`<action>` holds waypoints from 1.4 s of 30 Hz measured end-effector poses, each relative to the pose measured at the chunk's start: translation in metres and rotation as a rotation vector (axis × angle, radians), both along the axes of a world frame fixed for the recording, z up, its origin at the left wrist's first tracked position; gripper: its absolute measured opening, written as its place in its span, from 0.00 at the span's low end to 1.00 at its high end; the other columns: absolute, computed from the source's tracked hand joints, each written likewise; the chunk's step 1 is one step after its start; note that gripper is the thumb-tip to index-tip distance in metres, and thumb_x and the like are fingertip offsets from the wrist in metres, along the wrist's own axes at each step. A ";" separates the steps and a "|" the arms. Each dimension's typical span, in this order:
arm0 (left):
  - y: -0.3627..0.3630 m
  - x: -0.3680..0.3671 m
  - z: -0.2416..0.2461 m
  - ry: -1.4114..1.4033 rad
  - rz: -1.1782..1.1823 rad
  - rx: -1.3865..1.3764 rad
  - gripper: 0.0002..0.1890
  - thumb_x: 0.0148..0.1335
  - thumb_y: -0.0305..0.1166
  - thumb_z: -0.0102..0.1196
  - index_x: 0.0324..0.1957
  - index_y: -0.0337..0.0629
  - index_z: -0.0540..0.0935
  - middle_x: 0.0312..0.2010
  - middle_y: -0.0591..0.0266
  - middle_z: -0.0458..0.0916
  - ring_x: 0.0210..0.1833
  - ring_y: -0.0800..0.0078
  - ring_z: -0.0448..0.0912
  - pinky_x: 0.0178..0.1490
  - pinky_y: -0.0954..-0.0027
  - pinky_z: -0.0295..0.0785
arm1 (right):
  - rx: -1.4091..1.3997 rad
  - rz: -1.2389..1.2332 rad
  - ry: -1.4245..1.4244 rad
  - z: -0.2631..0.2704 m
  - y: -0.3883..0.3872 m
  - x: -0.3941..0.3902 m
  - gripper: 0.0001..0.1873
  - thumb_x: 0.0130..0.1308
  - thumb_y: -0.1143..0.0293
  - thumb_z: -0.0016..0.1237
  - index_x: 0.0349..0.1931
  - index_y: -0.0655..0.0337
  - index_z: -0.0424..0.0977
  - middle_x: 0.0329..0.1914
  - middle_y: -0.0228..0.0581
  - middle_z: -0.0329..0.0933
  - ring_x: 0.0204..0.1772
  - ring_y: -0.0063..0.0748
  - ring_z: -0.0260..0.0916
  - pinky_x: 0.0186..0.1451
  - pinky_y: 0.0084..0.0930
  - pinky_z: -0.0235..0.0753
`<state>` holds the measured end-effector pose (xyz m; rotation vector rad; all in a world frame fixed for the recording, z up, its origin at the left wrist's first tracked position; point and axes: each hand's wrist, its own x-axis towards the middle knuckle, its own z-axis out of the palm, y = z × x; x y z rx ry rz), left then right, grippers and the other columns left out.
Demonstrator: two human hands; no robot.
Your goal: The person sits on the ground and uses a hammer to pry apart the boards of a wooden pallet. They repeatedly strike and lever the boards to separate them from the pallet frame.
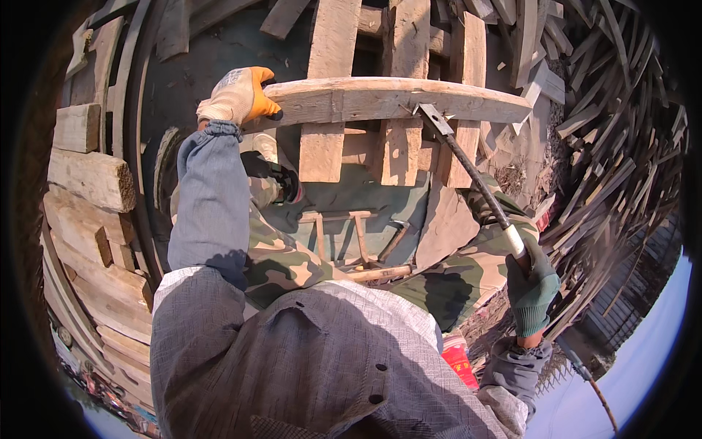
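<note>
My left hand, in a cream and orange work glove, grips the left end of a long wooden beam that lies across several upright-looking boards. In a green knit glove, my right hand holds the white-wrapped end of a metal pry bar. The bar's flat, slotted head touches the beam's near face, right of its middle, where small splinters stick out. Whether a nail sits in the head cannot be seen.
Below the boards, a small wooden frame and a hammer lie on the ground between my legs. Stacked timber stands at the left. A large heap of thin wood strips fills the right. A red bag is near my right side.
</note>
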<state>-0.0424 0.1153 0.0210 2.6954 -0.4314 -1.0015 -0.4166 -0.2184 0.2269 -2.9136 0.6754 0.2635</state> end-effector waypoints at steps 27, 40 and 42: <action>0.075 0.018 -0.133 -0.219 0.998 -0.114 0.32 0.66 0.62 0.45 0.49 0.44 0.87 0.51 0.44 0.84 0.56 0.41 0.81 0.58 0.50 0.75 | -0.384 0.678 -0.054 0.079 -0.041 0.237 0.19 0.70 0.53 0.57 0.31 0.61 0.82 0.18 0.38 0.78 0.23 0.35 0.78 0.30 0.33 0.75; 0.067 0.007 -0.120 -0.354 0.937 -0.087 0.32 0.68 0.59 0.41 0.51 0.44 0.87 0.54 0.42 0.83 0.60 0.41 0.80 0.62 0.50 0.75 | -0.150 0.410 -0.149 0.037 -0.170 0.247 0.15 0.66 0.56 0.60 0.40 0.60 0.85 0.22 0.40 0.78 0.28 0.32 0.78 0.35 0.31 0.79; 0.067 0.006 -0.116 -0.244 0.951 0.007 0.33 0.68 0.59 0.40 0.52 0.43 0.86 0.54 0.41 0.83 0.60 0.41 0.79 0.62 0.50 0.75 | -0.182 0.371 -0.104 0.057 -0.126 0.242 0.15 0.66 0.57 0.60 0.34 0.62 0.85 0.19 0.44 0.76 0.25 0.34 0.75 0.34 0.32 0.75</action>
